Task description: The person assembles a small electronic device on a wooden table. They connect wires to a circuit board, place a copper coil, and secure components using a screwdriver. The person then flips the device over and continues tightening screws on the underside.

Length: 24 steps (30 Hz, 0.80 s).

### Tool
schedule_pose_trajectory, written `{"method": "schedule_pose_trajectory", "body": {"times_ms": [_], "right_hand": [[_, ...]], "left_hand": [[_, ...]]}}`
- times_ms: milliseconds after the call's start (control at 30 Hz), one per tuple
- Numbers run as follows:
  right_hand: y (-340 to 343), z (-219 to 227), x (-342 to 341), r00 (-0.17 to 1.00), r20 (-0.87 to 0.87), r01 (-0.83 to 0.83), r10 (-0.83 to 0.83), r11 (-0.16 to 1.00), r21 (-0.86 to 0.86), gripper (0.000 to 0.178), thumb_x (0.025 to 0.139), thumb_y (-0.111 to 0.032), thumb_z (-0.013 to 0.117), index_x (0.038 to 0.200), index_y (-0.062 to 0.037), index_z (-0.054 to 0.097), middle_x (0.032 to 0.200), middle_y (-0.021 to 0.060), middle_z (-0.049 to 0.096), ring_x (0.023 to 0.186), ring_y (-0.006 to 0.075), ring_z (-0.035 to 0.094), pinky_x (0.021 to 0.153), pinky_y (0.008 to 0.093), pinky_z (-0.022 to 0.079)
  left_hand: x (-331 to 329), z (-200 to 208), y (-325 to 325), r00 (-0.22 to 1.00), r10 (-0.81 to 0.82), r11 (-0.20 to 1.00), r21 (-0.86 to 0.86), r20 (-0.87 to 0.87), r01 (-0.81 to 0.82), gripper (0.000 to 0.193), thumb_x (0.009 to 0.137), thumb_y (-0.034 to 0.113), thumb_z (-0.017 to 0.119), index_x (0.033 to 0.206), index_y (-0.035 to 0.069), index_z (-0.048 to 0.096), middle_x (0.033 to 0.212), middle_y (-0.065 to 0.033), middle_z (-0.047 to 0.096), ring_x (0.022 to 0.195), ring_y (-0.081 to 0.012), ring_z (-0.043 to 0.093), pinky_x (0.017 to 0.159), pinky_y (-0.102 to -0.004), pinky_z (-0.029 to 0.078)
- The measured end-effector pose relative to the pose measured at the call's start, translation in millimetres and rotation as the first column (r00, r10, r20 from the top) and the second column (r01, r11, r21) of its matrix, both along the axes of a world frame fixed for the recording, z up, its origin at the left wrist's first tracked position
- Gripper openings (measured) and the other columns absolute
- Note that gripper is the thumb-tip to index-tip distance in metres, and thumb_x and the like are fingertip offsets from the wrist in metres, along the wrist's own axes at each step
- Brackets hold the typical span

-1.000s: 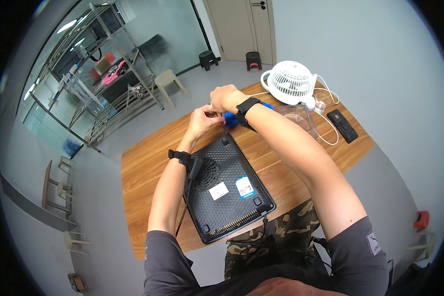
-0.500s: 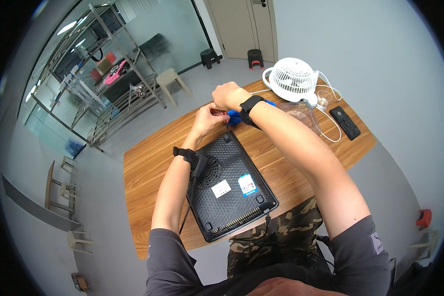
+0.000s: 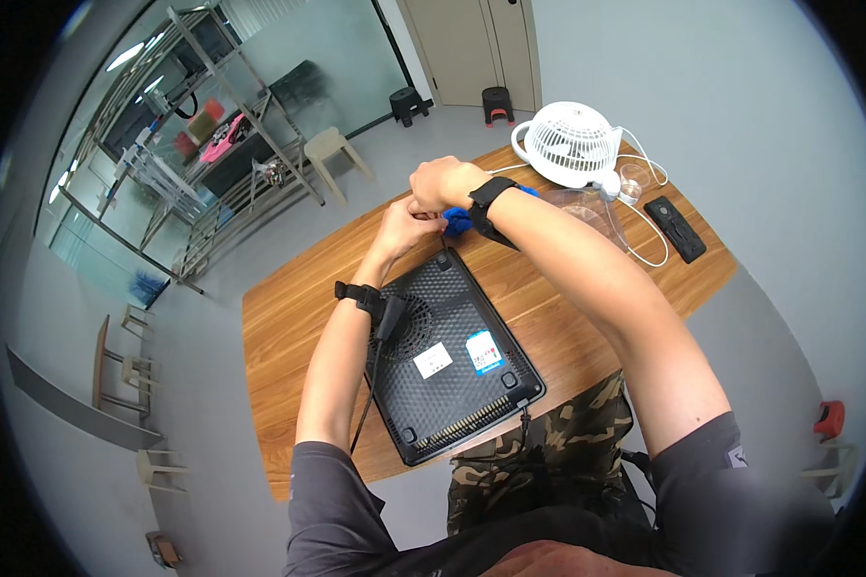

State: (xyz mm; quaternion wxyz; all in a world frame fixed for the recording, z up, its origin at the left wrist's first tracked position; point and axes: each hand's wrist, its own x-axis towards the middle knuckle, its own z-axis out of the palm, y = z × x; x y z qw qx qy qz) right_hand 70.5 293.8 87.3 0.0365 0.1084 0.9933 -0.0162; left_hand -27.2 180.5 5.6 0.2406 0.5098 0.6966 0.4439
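Observation:
A flat black appliance lies bottom-up on the wooden table, showing a round fan grille, corner feet and two labels. At its far edge my left hand is closed in a pinch on a slim screwdriver, with a bit of red at the fingers and a dark shaft pointing down to the appliance's far corner. Just above it, my right hand is curled over and touches the left; it appears to grip the screwdriver's top, though its fingers are mostly hidden. Beyond the wrists a blue cloth partly shows.
A white fan with a looping cable stands at the table's far right. Near it are a clear plastic tray, a small clear cup and a black phone-like slab. A metal rack and stools are beyond the table.
My hands stay together at the appliance's far corner, with the right wrist turned slightly. Less of the red part shows between the fingers. The view has shifted a little.

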Motion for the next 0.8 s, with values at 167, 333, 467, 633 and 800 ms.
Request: {"method": "schedule_pose_trajectory", "body": {"times_ms": [167,333,467,633,800], "right_hand": [[-9.6,12.5,-3.7,0.999,0.047,0.018,-0.017,0.999,-0.026,0.034,0.092,-0.036,0.060,0.103,-0.0105,0.080,0.102,0.0112,0.078,0.099,0.0284,0.074,0.087,0.0399,0.057],[-0.9,10.2,3.9,0.999,0.033,-0.029,0.031,0.997,-0.073,0.031,0.087,-0.030,0.062,0.100,-0.0093,0.080,0.100,0.0118,0.078,0.095,0.0279,0.074,0.083,0.0403,0.057],[-5.3,9.7,4.5,1.000,0.013,-0.018,0.020,0.992,-0.121,0.029,0.083,-0.027,0.064,0.097,-0.0082,0.081,0.097,0.0135,0.078,0.091,0.0294,0.075,0.080,0.0398,0.058],[-15.5,4.9,-2.5,0.999,-0.045,-0.015,0.010,0.993,-0.117,0.030,0.082,-0.029,0.067,0.097,-0.0074,0.081,0.098,0.0144,0.078,0.092,0.0296,0.075,0.081,0.0396,0.059],[-5.2,4.0,0.5,0.999,-0.035,-0.011,0.009,0.998,-0.063,0.035,0.083,-0.035,0.068,0.099,-0.0065,0.080,0.102,0.0153,0.077,0.096,0.0302,0.074,0.083,0.0392,0.059]], "left_hand": [[-14.3,-14.6,1.0,0.999,0.052,0.997,0.048,0.004,-0.053,0.033,0.077,0.009,0.084,0.104,0.000,0.066,0.087,-0.0061,0.074,0.080,-0.0140,0.069,0.078,-0.0295,0.056],[-17.6,-12.7,4.9,0.995,0.080,0.997,0.011,0.054,-0.081,0.050,0.076,0.008,0.086,0.117,-0.003,0.060,0.095,-0.0100,0.075,0.088,-0.0164,0.071,0.083,-0.0312,0.057],[-12.9,-8.8,-0.8,0.996,0.052,0.999,-0.011,0.078,-0.051,0.049,0.079,0.004,0.082,0.120,-0.002,0.056,0.098,-0.0106,0.074,0.090,-0.0182,0.071,0.085,-0.0318,0.057],[-10.6,-5.8,-11.5,0.991,0.000,1.000,0.018,0.133,-0.002,0.042,0.085,0.000,0.077,0.121,-0.002,0.054,0.098,-0.0096,0.073,0.090,-0.0189,0.071,0.085,-0.0330,0.058],[-4.4,2.1,-11.5,0.985,-0.033,0.998,0.051,0.169,0.024,0.033,0.087,0.000,0.075,0.114,-0.003,0.057,0.095,-0.0101,0.074,0.087,-0.0180,0.072,0.084,-0.0325,0.058]]}}
